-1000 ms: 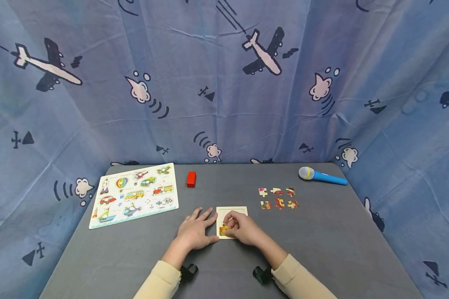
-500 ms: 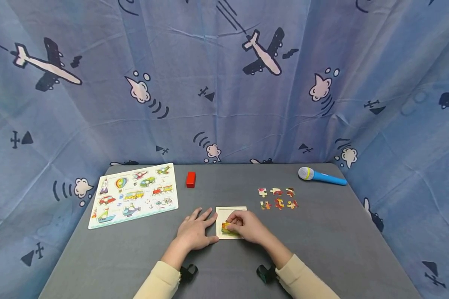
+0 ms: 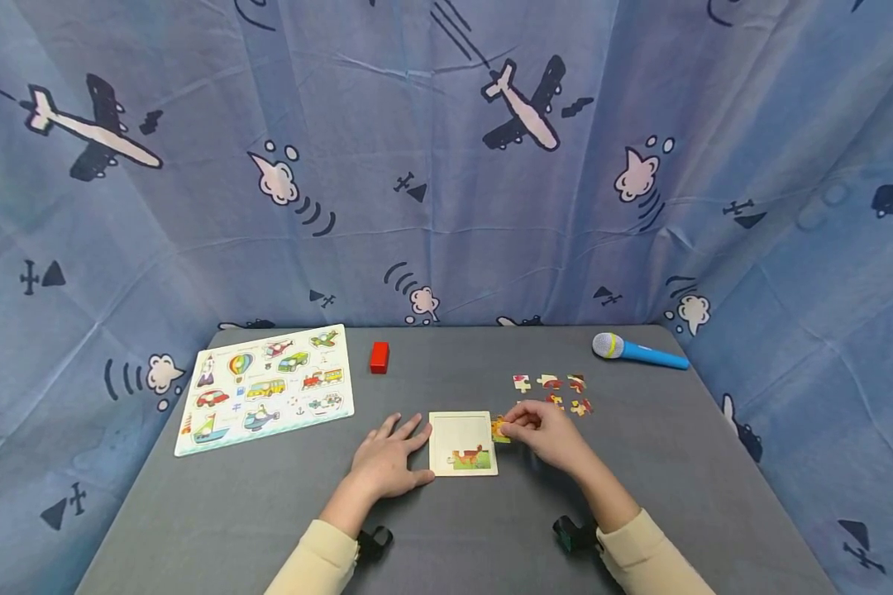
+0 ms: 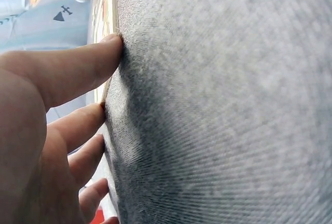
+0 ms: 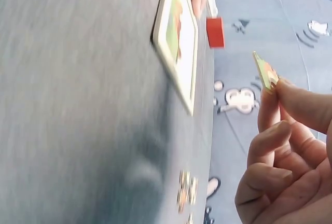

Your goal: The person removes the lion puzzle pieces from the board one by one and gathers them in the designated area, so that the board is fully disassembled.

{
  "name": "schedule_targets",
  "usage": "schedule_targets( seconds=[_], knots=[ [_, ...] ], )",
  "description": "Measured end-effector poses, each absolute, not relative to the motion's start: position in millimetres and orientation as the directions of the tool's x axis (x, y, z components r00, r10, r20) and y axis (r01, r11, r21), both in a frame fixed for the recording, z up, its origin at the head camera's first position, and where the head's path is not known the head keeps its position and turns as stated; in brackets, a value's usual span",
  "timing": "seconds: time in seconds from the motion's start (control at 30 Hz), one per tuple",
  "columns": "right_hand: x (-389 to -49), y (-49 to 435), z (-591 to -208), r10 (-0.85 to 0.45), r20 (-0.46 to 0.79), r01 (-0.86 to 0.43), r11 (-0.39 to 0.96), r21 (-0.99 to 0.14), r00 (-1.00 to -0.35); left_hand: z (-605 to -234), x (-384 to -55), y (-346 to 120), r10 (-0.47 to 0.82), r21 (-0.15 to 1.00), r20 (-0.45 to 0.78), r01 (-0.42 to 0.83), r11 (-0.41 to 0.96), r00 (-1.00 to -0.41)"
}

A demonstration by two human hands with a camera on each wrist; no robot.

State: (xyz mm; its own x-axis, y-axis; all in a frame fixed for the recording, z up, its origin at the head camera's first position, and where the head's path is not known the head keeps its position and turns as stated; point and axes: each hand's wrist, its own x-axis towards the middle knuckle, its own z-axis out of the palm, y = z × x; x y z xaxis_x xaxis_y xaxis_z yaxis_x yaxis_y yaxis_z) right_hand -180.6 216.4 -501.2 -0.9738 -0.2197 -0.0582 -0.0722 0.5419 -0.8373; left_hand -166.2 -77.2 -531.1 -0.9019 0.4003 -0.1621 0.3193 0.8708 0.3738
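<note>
A square, cream-rimmed puzzle tray (image 3: 446,431) lies in front of the person, with joined green and orange-brown pieces along its lower right. My left hand (image 3: 389,459) rests spread on the table, thumb and a fingertip at the tray's left edge; the left wrist view shows the thumb (image 4: 78,68) against that edge. My right hand (image 3: 549,431) pinches a jigsaw piece (image 3: 499,430) between thumb and forefinger, just past the tray's right edge. In the right wrist view the held piece (image 5: 266,72), green and orange, is raised above the table, other fingers curled beneath.
Several loose jigsaw pieces (image 3: 552,382) lie in two rows right of the tray, partly behind the right hand. A blue toy microphone (image 3: 651,354) is at the back right. A red block (image 3: 379,358) and a vehicle picture board (image 3: 268,388) stand back left.
My right hand has lifted a piece from the tray's lower left and carried it right, beyond the rim. The pieces inside now show uncovered. My left hand has stayed put.
</note>
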Motion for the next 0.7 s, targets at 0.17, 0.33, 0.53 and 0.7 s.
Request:
schedule_targets(
  seconds=[0.17, 0.33, 0.53, 0.7],
  knots=[
    [-180.9, 237.9, -502.6, -0.171, -0.062, -0.047, 0.570, -0.821, -0.983, -531.0, -166.3, -76.3, 0.400, 0.373, -0.172, 0.316, 0.872, -0.900],
    [-183.6, 254.2, -510.9, -0.149, -0.073, -0.029, 0.586, -0.810, -0.986, -532.0, -167.1, -75.8, 0.398, 0.373, -0.180, 0.312, 0.874, -0.900],
    [-189.2, 265.3, -522.0, -0.136, -0.094, -0.012, 0.625, -0.781, -0.986, -533.9, -167.8, -76.2, 0.397, 0.371, -0.180, 0.312, 0.875, -0.900],
    [-192.7, 267.2, -530.6, -0.133, -0.119, 0.000, 0.668, -0.744, -0.984, -535.4, -168.0, -76.7, 0.399, 0.365, -0.178, 0.316, 0.876, -0.900]
  ],
)
